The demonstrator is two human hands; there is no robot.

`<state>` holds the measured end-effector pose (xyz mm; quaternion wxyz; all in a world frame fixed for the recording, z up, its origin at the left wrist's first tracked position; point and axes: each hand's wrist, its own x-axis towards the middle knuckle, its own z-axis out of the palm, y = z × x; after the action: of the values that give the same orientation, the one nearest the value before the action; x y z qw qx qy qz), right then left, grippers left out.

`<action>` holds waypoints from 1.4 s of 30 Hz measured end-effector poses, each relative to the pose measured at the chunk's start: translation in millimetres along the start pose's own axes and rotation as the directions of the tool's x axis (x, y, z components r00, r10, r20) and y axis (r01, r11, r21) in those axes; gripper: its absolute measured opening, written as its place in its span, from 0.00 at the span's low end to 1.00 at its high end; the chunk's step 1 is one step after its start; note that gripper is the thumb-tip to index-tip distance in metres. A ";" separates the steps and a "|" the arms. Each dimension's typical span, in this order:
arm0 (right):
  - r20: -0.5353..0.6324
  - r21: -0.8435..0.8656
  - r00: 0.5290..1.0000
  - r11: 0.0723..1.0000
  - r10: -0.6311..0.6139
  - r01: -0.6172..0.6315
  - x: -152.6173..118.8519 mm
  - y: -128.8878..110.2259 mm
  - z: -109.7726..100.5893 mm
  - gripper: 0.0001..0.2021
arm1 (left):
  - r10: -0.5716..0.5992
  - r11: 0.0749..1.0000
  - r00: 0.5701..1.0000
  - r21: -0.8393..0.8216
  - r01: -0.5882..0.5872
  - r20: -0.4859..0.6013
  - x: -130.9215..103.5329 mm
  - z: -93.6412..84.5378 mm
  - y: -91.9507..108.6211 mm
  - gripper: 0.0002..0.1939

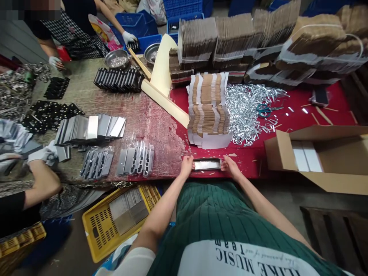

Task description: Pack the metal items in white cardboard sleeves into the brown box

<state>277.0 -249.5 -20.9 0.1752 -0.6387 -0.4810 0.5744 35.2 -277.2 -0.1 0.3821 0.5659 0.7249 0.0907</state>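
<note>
A narrow rectangular box (207, 165) lies near the front edge of the table, with a dark rim and a pale, shiny inside. My left hand (187, 167) grips its left end, fingers curled and closed. At the opposite end my right hand (230, 168) has its fingers closed on the box's edge. What the pale surface inside is, I cannot make out. Just beyond the box stands a stack of folded brown cardboard pieces (209, 119) with white edges. A large heap of small silvery metal parts (244, 111) lies right of that stack.
An open carton (339, 178) with white boxes (307, 156) stands at right. Scissors (266, 110) lie by the metal heap. Leftward are bagged metal parts (136, 159), grey plates (92, 128), a paper roll (163, 101) and a yellow crate (100, 241). Two co-workers' gloved hands (43, 153) (130, 39) show.
</note>
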 end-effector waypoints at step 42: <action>0.162 -0.461 0.946 0.826 -0.281 0.325 -63.1 -100.8 -223.7 0.22 | 0.030 0.966 0.923 -0.226 -0.126 -0.385 73.9 -48.4 15.5 0.26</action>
<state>444.8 -179.4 155.4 0.0784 -0.5518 -0.7111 0.4287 10.1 -191.6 8.8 0.2985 0.5147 0.7447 0.3025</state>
